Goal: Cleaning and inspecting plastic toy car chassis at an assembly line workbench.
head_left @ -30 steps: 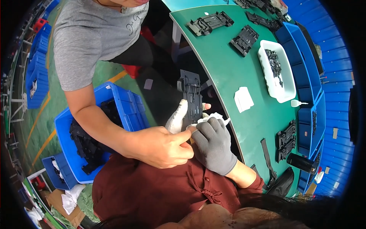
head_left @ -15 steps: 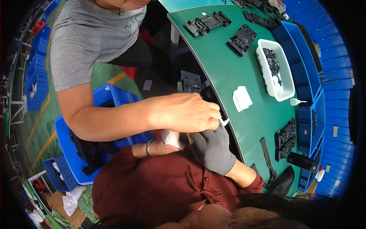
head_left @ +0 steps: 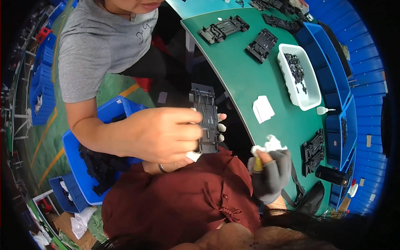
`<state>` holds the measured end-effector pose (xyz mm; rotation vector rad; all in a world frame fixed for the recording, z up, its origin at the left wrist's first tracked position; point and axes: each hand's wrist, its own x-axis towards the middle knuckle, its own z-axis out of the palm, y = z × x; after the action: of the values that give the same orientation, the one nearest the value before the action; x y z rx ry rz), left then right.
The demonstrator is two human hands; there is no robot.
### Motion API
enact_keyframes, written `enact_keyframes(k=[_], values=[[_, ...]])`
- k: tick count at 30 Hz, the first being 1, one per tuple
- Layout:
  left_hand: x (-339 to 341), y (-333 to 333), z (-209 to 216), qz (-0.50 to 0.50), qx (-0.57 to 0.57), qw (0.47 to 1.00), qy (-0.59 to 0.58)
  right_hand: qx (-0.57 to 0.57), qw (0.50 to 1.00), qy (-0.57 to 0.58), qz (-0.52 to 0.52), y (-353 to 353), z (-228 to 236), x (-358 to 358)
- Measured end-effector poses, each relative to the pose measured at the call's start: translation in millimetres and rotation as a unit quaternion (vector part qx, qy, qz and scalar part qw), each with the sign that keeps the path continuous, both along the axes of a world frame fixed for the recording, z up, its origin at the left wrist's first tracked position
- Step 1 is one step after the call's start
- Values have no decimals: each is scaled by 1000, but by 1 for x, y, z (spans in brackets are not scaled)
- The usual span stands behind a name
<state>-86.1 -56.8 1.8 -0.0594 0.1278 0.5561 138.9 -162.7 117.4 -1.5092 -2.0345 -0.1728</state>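
A long black plastic chassis [head_left: 207, 118] stands tilted up in front of me, in my left hand [head_left: 177, 164]. White-covered fingertips of that hand show along the chassis's right edge; a co-worker's hand [head_left: 166, 133] hides most of the rest. This blurred bare hand lies in front of the chassis's left side. Off to the right, my right hand [head_left: 273, 177] wears a grey glove and is closed on a crumpled white cloth [head_left: 271, 143]. A small yellow piece [head_left: 258, 164] shows beside its thumb; what it is I cannot make out.
The green table [head_left: 233, 75] curves along the right, with more black chassis [head_left: 262, 45], white paper [head_left: 263, 109], a white tray [head_left: 300, 77] of small black parts and a black bottle [head_left: 332, 176]. Blue bins [head_left: 333, 79] line its far side. A blue crate [head_left: 81, 177] stands at left.
My right hand has moved right, away from my left hand, with the white cloth. The chassis has come up into view in my left hand. The co-worker's hand has shifted left.
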Motion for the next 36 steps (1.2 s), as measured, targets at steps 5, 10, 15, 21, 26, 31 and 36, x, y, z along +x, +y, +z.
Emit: enact_keyframes(k=[5, 10, 15, 21, 26, 31, 36], values=[[26, -7, -9, 88, 11, 996, -21, 20, 988, -35, -150, -12, -7, 37], [31, -6, -14, 117, 104, 988, -5, -10, 981, -12, -192, -17, -23, 61], [29, -5, -23, 123, 186, 974, 46, -26, 974, -36, -223, -22, -42, 74], [20, 3, -27, 93, 216, 969, 70, -19, 971, -82, -225, -23, -50, 79], [20, 11, -40, 70, 242, 965, 64, -19, 971, -88, -222, -23, -58, 80], [22, 16, -49, 44, 269, 960, 59, -53, 969, -77, -227, -28, -60, 81], [21, 20, -56, 20, 294, 954, 52, -112, 964, -62, -231, -25, -51, 70]])
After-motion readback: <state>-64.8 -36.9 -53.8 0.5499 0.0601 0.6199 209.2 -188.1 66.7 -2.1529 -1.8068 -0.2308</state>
